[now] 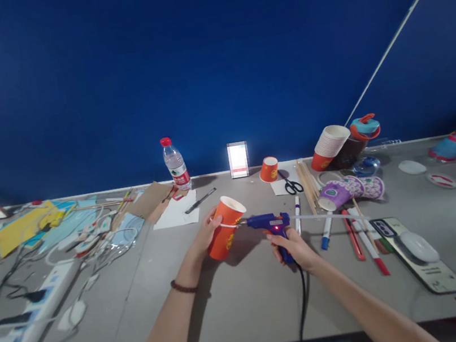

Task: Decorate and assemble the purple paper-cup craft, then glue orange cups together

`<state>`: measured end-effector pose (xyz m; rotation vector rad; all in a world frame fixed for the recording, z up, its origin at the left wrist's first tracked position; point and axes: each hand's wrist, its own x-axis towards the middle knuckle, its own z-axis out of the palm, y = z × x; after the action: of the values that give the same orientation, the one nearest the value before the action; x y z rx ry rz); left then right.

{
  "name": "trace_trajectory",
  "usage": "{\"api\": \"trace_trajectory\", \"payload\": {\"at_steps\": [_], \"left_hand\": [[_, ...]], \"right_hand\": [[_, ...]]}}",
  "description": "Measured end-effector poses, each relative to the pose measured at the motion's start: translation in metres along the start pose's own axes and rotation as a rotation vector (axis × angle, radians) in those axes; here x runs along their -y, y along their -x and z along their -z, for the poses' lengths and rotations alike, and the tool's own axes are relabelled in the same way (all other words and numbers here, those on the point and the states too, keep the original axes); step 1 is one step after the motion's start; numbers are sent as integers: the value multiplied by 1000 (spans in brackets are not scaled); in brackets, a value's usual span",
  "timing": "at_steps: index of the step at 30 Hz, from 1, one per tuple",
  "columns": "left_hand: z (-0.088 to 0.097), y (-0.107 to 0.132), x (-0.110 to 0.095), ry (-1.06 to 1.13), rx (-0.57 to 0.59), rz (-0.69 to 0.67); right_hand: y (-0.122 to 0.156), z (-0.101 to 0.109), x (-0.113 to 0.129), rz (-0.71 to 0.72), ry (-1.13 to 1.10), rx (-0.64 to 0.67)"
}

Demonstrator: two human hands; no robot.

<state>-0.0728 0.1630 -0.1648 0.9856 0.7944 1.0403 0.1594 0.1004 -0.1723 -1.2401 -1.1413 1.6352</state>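
My left hand (pixel 210 229) is wrapped round a tilted pair of orange paper cups (pixel 222 241), set one in line with the other, a white rim showing between them. How they join inside is hidden. In my right hand (pixel 293 248) is a blue hot glue gun (pixel 266 222) with a red light lit. Its nozzle points left, at the white rim; I cannot tell if it touches. A long clear glue stick (pixel 324 216) sticks out of the gun's back. The black cord (pixel 303 302) runs down over the table's front edge.
Behind stand a water bottle (pixel 176 167), a small orange cup (pixel 269 170) and stacked paper cups (pixel 329 147). Scissors (pixel 293 185), wooden sticks (pixel 308 185), purple cups (pixel 336 193), markers and a phone (pixel 441 276) under a white mouse (pixel 419 247) lie right. A power strip (pixel 45 310) lies left.
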Motion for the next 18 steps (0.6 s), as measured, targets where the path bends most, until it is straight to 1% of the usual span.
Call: {"api": "trace_trajectory", "payload": {"at_steps": [4,12,18], "left_hand": [[-1,0,-1,9,-12,3],[0,1,-2,18,23,0],[-1,1,-2,38,27,12]], "right_hand": [[0,0,0,-5,-6,-5],[-1,2,-2,2,-5,7],[0,3,-1,-4,3,13]]}}
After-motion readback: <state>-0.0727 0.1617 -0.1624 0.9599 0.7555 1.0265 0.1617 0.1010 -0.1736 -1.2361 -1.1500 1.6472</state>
